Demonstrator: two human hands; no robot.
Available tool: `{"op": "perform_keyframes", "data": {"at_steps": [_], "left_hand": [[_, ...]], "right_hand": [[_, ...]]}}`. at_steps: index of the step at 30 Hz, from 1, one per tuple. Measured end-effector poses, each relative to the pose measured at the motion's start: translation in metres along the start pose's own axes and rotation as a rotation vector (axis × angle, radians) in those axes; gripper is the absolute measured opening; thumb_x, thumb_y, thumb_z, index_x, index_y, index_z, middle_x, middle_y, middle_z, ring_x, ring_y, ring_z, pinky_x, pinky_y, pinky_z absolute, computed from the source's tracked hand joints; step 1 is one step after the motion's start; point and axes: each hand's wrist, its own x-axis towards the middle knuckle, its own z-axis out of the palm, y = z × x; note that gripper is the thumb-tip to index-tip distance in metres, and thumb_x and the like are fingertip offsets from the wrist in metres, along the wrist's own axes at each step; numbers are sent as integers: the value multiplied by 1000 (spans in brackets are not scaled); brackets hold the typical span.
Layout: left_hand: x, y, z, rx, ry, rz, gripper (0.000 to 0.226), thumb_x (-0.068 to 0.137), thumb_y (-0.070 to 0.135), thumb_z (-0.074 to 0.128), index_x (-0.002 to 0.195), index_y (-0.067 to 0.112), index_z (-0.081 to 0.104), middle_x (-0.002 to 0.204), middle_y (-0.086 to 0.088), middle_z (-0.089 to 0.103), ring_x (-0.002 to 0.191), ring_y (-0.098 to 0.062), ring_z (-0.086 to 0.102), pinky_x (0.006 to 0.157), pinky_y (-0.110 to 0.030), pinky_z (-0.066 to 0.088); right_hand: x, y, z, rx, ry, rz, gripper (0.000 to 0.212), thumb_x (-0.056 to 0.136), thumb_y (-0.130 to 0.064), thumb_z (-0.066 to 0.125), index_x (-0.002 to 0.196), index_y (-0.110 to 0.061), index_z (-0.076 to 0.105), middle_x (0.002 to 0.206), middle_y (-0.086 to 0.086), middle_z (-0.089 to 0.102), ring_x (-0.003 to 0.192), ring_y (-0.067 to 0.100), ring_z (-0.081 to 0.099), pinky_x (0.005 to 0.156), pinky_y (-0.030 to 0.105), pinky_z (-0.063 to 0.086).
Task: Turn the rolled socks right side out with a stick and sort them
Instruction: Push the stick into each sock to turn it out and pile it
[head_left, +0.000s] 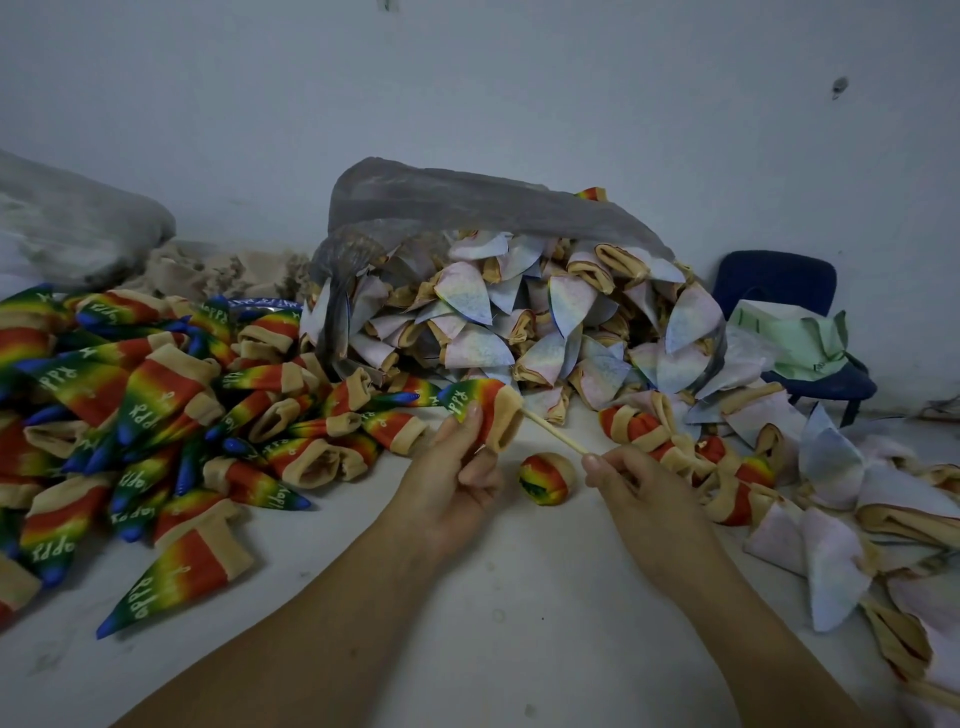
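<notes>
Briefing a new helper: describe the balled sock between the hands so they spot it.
Find the grey bag spilling pale socks. On the table before it, between left hand and right hand, lies the balled sock. Only it is round; neighbours are flat cones.

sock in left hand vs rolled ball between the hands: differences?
The held sock is extended, pointed, lettering showing; the ball is a round lump. The left hand grips the held sock, stick entering its cuff; the ball lies loose on the white surface. Both are rainbow with tan.
</notes>
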Motion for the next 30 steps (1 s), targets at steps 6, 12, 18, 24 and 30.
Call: {"op": "perform_keyframes", "data": {"at_steps": [6,12,18,24,30], "left_hand": [[4,-7,6,77,59,83,34,100,20,50,128,1,55,101,-14,76,91,-19,75,63,-22,58],[5,-6,2,175,135,153,57,78,36,69,122,2,61,90,-11,75,68,-13,70,57,-21,55],[5,-9,1,253,90,103,21,71,33,77,86,19,81,85,1,74,63,-4,64,55,-17,50],[-1,-15,1,600,30,100,31,72,49,73,94,29,80,89,-4,77,77,-9,70,75,-19,53],[2,-19,3,746,87,164,22,94,40,63,90,26,79,91,-7,77,95,-23,72,99,-40,51]], "right_hand": [[-1,-5,12,49,-15,32,33,95,-46,43,72,-27,56,57,-7,44,56,6,42,53,27,28],[-1,-1,3,-63,-21,1,31,92,-51,43,82,-28,61,64,-7,53,59,6,49,53,26,34],[4,4,-7,-235,30,-166,21,95,-38,47,94,-27,65,83,-13,53,76,0,48,60,18,33],[-1,-1,2,-296,51,-217,27,99,-37,37,103,-27,62,93,-5,57,80,13,53,68,37,47],[-8,-6,13,-315,70,-56,29,98,-46,30,99,-36,57,77,-15,51,73,8,48,57,28,34]]}}
